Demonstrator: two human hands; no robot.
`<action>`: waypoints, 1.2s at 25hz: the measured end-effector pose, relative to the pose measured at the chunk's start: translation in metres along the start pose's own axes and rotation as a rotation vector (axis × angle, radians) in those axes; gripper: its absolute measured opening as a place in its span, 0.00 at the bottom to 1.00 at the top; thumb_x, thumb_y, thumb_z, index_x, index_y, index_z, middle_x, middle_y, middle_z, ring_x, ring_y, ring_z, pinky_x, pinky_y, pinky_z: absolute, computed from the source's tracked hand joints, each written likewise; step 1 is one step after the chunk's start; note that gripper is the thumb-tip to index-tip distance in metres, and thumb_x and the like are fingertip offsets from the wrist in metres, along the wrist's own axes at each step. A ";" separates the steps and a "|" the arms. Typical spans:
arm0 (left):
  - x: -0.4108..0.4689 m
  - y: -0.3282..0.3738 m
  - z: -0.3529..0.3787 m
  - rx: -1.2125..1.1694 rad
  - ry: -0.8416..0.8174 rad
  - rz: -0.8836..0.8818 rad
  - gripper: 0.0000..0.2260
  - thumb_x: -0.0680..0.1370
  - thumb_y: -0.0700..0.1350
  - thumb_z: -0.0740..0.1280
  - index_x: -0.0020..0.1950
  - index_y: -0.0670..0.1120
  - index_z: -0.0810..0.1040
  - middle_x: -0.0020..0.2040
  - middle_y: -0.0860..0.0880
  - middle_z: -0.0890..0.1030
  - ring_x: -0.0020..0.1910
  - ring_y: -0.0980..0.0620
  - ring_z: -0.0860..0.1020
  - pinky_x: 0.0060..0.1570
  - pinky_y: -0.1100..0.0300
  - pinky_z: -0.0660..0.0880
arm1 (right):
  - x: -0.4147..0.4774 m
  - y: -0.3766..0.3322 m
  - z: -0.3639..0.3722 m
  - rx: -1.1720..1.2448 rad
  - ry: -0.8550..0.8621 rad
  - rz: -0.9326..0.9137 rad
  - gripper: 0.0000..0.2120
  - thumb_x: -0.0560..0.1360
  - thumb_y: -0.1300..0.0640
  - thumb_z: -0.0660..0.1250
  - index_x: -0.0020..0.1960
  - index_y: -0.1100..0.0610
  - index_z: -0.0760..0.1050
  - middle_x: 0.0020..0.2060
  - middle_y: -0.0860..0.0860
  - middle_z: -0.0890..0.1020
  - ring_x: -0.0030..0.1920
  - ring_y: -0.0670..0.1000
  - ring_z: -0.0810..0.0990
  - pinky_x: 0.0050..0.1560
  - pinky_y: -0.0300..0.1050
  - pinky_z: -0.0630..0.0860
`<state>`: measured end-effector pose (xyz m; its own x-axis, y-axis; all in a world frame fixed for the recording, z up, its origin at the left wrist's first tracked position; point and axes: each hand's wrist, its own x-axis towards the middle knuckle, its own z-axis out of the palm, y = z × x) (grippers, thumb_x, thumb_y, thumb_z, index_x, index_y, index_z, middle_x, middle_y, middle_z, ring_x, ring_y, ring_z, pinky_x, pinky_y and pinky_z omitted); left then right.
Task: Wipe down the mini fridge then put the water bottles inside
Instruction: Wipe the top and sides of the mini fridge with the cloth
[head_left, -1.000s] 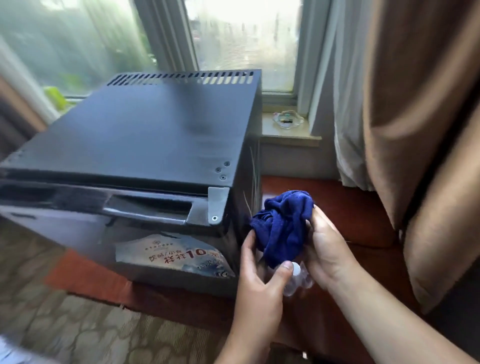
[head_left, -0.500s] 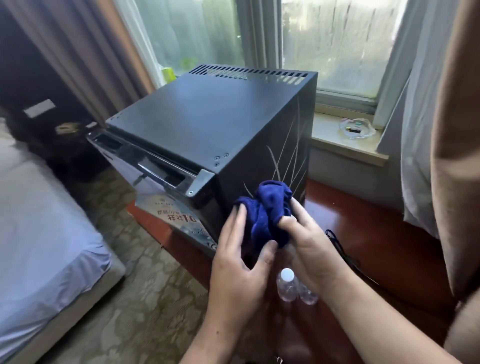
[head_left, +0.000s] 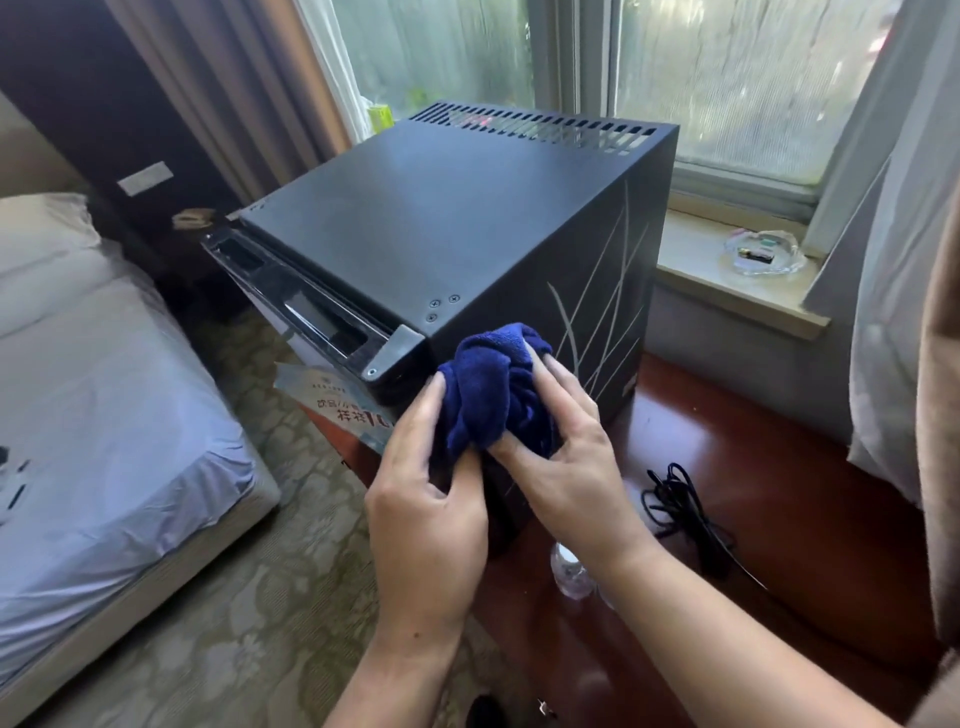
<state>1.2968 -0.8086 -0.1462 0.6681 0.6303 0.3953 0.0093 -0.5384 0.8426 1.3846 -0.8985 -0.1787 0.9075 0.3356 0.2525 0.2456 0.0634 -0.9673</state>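
Observation:
A black mini fridge (head_left: 415, 218) stands on a red-brown wooden surface (head_left: 779, 467), its door shut and facing left. A bunched dark blue cloth (head_left: 488, 384) sits against the fridge's near corner, on its right side panel. My left hand (head_left: 426, 499) grips the cloth from the left, thumb and fingers curled round it. My right hand (head_left: 566, 457) holds it from the right with fingers over the folds. A clear water bottle (head_left: 569, 569) with a white cap stands below my right wrist, mostly hidden by my forearm.
A black power cord (head_left: 680, 509) lies coiled on the wood to the right. A bed (head_left: 104, 415) fills the left side. A windowsill (head_left: 727, 280) behind the fridge carries a glass ashtray (head_left: 763, 254). Curtains (head_left: 893, 260) hang at the right. Patterned carpet (head_left: 249, 597) lies below.
My view has swung round to the fridge's right side. Both hands keep working the cloth at the fridge's near corner, and the bottle has slipped under my right forearm.

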 end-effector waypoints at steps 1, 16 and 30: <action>0.001 -0.001 0.001 0.007 -0.008 0.006 0.28 0.78 0.33 0.71 0.76 0.53 0.75 0.71 0.59 0.79 0.72 0.61 0.75 0.73 0.53 0.72 | 0.001 0.004 0.005 0.052 0.022 0.008 0.36 0.70 0.44 0.77 0.76 0.44 0.71 0.75 0.43 0.71 0.78 0.46 0.67 0.77 0.57 0.68; 0.095 0.071 -0.005 0.776 -0.420 0.468 0.23 0.73 0.56 0.72 0.69 0.58 0.77 0.46 0.55 0.86 0.44 0.50 0.85 0.41 0.50 0.83 | 0.066 0.006 -0.009 0.180 0.270 0.064 0.25 0.69 0.40 0.76 0.65 0.35 0.79 0.59 0.46 0.76 0.61 0.46 0.82 0.66 0.49 0.78; 0.153 0.094 0.049 1.381 -0.925 1.189 0.44 0.68 0.56 0.73 0.82 0.52 0.58 0.76 0.48 0.69 0.75 0.45 0.68 0.70 0.48 0.69 | 0.073 -0.015 -0.035 0.135 0.158 0.266 0.22 0.65 0.48 0.76 0.56 0.42 0.74 0.49 0.44 0.86 0.52 0.44 0.85 0.56 0.51 0.83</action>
<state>1.4362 -0.7902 -0.0243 0.8659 -0.4530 -0.2123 -0.4825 -0.6443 -0.5933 1.4591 -0.9075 -0.1450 0.9779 0.2082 -0.0187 -0.0446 0.1208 -0.9917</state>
